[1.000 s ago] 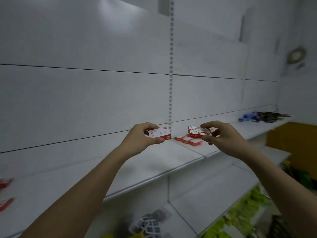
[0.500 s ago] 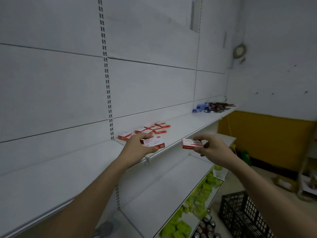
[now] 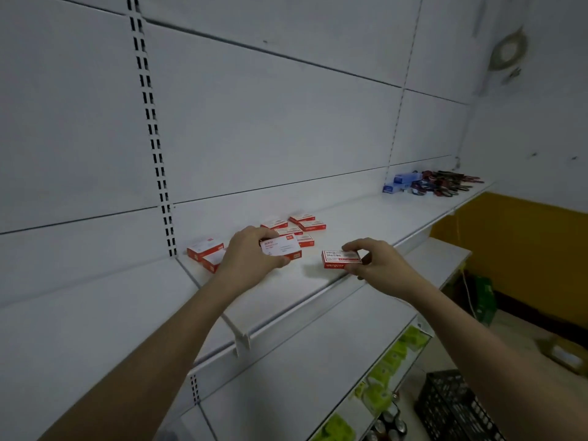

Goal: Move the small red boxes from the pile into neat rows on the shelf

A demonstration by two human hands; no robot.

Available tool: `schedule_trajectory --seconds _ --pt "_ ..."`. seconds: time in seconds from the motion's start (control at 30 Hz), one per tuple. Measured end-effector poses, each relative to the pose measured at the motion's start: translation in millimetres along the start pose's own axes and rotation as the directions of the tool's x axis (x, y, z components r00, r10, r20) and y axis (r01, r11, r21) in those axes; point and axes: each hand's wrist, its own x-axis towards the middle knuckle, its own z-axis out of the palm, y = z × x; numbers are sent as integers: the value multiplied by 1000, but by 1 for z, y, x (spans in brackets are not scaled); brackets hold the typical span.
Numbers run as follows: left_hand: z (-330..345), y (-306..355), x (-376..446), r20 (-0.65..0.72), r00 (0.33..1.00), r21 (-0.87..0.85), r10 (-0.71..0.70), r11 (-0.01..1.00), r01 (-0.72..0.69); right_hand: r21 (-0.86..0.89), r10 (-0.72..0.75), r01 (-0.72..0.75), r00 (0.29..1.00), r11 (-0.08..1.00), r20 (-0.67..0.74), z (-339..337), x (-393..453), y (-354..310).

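While both hands work mid-frame | shelf (image 3: 366,218) holds loose red boxes (image 3: 307,225) behind | left hand (image 3: 251,254) grips box (image 3: 281,248), right hand (image 3: 378,264) pinches box (image 3: 340,259) | prob. light, stiff card; hold by long edges w/ fingers.

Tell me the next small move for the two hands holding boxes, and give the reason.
Probably lower the right hand and set its red box flat on the bare shelf. It is held near the front edge, apart from the boxes lying behind. The left hand holds its box closer to them.
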Motion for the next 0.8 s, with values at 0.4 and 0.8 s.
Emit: schedule_trajectory --seconds 0.4,0.8 --pt "26 -4 40 -27 988 261 -150 953 152 26 -202 200 975 979 90 8 153 70" --pt "92 21 55 -222 905 452 -364 784 426 137 -386 362 889 922 246 20 210 120"
